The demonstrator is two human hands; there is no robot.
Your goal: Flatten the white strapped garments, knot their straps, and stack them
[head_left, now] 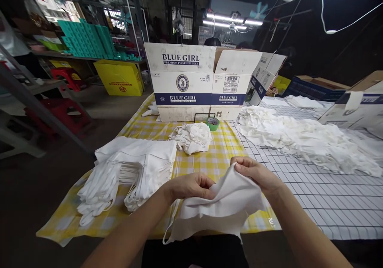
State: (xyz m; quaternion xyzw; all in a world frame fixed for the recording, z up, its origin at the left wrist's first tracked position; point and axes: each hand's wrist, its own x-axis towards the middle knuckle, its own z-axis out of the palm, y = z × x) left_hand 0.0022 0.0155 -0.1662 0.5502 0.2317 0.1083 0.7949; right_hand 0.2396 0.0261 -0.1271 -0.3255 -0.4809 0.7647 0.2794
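A white cloth piece with a thin strap (221, 204) hangs between my two hands above the front edge of the table. My left hand (191, 188) pinches its upper left part, fingers curled into the fabric. Higher up, my right hand (254, 174) grips the top right corner between thumb and fingers. The strap dangles at the cloth's lower left. To the left lies a neat stack of similar white cloth pieces (137, 152), their straps bunched toward the front. A crumpled heap of white cloth (192, 137) sits beyond my hands.
A yellow checked tablecloth (191, 166) lies under the stack, beside a white gridded cloth (314, 204). A Blue Girl carton (184, 80) stands behind a roll of green tape (213, 123). A long pile of white fabric (305, 140) spreads rightward. Red stools (67, 78) stand left.
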